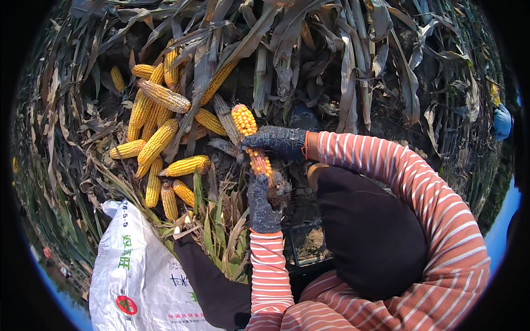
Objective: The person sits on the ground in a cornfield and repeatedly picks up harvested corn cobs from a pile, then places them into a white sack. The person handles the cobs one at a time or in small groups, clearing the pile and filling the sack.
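Note:
An ear of corn (244, 120) with yellow kernels is between my two gloved hands. Its lower half shows patches of bare pinkish cob among scattered kernels. Around the middle of the ear wraps my right hand (276, 142), in a dark knit glove. My left hand (265, 209), gloved the same way, grips the bottom end, where tangled brown silk or roots (280, 188) hang beside it. The fingers partly hide the cob. Just left of my right hand lies a greyish dry husk (227, 116).
Husked yellow ears (159, 138) lie heaped on the ground to the left. Dry corn stalks (352, 53) cross the top. A white woven sack (120, 265) bearing print and stripped husks (225, 236) flank my left leg. A person in blue (502, 122) is far right.

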A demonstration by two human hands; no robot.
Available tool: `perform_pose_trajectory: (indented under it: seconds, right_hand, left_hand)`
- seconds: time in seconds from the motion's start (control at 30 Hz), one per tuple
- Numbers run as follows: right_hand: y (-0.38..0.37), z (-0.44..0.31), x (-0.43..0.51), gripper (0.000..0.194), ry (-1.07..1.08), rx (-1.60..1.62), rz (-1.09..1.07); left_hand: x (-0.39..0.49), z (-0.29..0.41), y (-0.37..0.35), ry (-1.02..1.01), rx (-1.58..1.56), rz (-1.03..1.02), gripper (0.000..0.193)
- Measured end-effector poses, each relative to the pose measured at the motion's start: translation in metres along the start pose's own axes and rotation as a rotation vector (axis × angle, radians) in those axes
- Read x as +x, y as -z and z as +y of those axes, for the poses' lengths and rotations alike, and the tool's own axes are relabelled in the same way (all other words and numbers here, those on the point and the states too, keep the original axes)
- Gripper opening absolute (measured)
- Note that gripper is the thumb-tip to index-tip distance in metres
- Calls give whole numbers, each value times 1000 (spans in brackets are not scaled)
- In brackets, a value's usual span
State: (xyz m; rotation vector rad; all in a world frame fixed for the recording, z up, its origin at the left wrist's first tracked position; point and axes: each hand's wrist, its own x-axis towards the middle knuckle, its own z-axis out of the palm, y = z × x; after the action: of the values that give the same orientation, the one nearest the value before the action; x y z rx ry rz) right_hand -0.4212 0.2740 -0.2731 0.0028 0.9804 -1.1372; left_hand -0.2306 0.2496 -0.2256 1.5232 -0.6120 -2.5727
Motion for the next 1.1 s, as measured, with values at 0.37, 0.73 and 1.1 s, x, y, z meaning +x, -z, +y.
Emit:
perform_pose_trajectory:
  seconds: [0.37,0.73,1.1]
  right_hand:
    - [2,2,2,33,99,245,31]
    - [14,-38,-7,42,146,277,284]
    - [41,12,-15,41,-90,13,400]
  left_hand:
    - [-12,-11,1,-1,444,147,20]
    - [-47,-59,33,-240,1944,-229,31]
    - [-54,73,-8,-721,2086,195,56]
